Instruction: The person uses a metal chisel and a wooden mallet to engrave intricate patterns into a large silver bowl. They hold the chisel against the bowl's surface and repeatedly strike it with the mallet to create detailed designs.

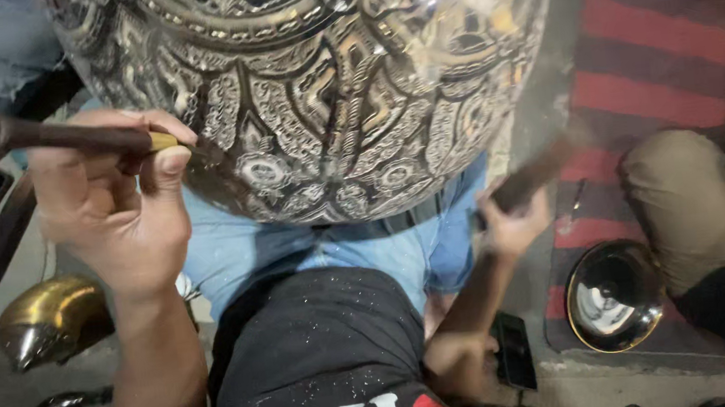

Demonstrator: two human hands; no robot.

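left hand (115,198) grips chisel (68,136); right hand (513,224) grips hammer (535,176)

Item one, the only entry I am logging: a flat black rectangular phone-like slab (514,351), which is lying on the grey floor below the right hand (513,224), just beside the bent elbow. Its long side is running up and down the view. Its screen is showing dark, with no picture. I am finding no packages, stuck-on labels or signs anywhere else in this view.
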